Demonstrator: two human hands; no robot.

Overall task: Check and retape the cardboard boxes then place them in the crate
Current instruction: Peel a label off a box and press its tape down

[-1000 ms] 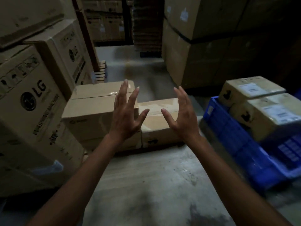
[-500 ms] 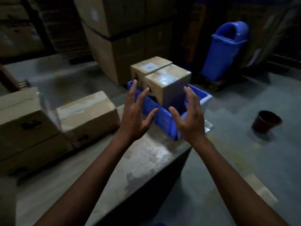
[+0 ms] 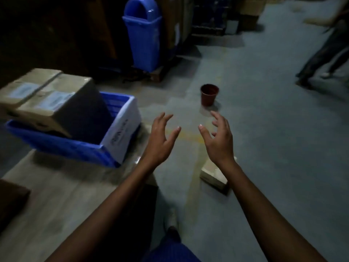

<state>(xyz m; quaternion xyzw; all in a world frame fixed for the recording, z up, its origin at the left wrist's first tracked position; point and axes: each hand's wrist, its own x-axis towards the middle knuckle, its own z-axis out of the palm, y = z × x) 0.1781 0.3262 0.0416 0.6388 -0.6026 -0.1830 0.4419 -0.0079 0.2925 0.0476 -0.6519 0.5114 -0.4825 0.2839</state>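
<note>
A blue plastic crate (image 3: 62, 146) stands on the table's right end. Two labelled cardboard boxes (image 3: 47, 99) sit tilted inside it, side by side, sticking up above its rim. My left hand (image 3: 160, 140) and my right hand (image 3: 219, 140) are both raised in the air to the right of the crate, past the table's corner and above the floor. Their fingers are spread and loosely bent, palms facing each other, and neither holds anything.
The wooden table (image 3: 56, 201) fills the lower left. A small flat carton (image 3: 213, 174) lies on the floor under my right wrist. A brown pot (image 3: 209, 94) and a blue bin (image 3: 144, 33) stand farther off. A person's legs (image 3: 324, 52) show at the far right.
My view has swung far to the right, from the brown boxes on the table, past the crate, to the open floor. Both hands stayed raised and empty, their fingers now a little more curled.
</note>
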